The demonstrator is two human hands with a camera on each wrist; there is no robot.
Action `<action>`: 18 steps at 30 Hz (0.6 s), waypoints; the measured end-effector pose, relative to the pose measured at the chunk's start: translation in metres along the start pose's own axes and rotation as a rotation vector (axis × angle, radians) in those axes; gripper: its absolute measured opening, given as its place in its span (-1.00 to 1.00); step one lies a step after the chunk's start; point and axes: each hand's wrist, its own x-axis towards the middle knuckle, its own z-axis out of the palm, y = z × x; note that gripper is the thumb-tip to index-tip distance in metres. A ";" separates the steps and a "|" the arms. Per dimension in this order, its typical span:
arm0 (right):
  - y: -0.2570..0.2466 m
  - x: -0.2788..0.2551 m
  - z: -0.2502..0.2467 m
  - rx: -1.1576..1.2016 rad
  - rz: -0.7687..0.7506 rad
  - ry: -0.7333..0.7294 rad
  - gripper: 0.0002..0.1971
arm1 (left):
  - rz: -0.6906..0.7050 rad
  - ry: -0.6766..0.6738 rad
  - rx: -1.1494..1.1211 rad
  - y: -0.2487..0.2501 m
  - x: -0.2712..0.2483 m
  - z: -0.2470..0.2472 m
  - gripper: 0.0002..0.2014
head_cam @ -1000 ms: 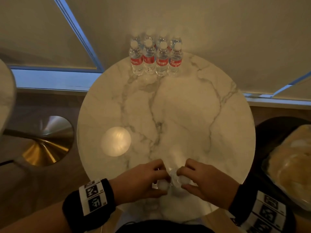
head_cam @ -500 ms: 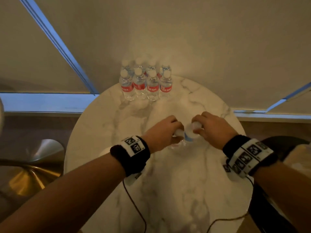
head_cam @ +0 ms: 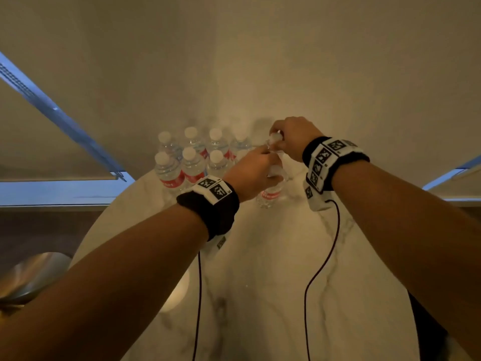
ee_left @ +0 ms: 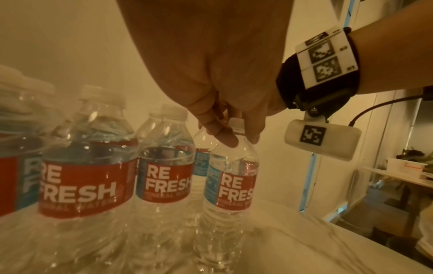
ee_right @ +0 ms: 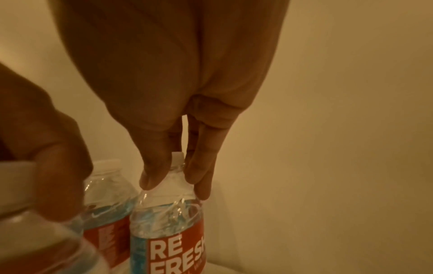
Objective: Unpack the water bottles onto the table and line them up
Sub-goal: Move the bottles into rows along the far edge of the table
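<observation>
Marble counter (head_cam: pixel 273 256): my left hand (head_cam: pixel 251 173) and right hand (head_cam: pixel 294 138) each pinch bottle neck; set both down upright, flush beside standing bottle rows (head_cam: pixel 191 157).

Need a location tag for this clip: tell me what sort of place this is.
Probably a lounge or hotel-style room, not a kitchen: a round marble table by blind-covered windows, a brass pedestal base beside it, and a shelf with clutter off to one side.
</observation>
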 end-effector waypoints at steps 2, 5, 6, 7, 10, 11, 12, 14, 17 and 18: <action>-0.004 0.009 0.001 0.005 -0.024 -0.002 -0.64 | -0.005 0.017 0.019 -0.005 0.004 -0.005 -0.69; -0.009 0.012 0.002 0.035 -0.050 0.002 -0.68 | 0.001 0.024 0.044 -0.007 0.008 -0.008 -0.68; -0.009 0.011 0.002 0.055 -0.051 0.001 -0.69 | 0.009 0.031 0.056 -0.007 0.008 -0.007 -0.67; -0.008 0.009 0.002 0.088 -0.045 -0.003 -0.70 | 0.004 0.034 0.066 -0.006 0.009 -0.006 -0.66; 0.004 -0.006 -0.002 0.218 0.032 -0.012 -0.60 | -0.065 0.045 0.076 -0.005 0.010 -0.002 -0.55; 0.008 -0.014 -0.003 0.232 0.061 -0.002 -0.59 | -0.086 0.041 0.084 -0.004 0.010 -0.001 -0.52; 0.012 -0.022 -0.003 0.232 0.084 -0.002 -0.61 | -0.099 0.044 0.084 -0.005 0.009 0.000 -0.49; 0.017 -0.041 0.001 0.252 0.093 -0.053 -0.69 | -0.108 0.070 0.071 -0.004 0.004 0.000 -0.47; 0.011 -0.063 0.012 0.301 0.037 -0.153 -0.64 | -0.124 0.138 0.036 -0.001 -0.018 -0.005 -0.51; 0.006 -0.066 0.015 0.293 0.017 -0.145 -0.59 | -0.109 0.185 0.018 -0.001 -0.033 -0.006 -0.56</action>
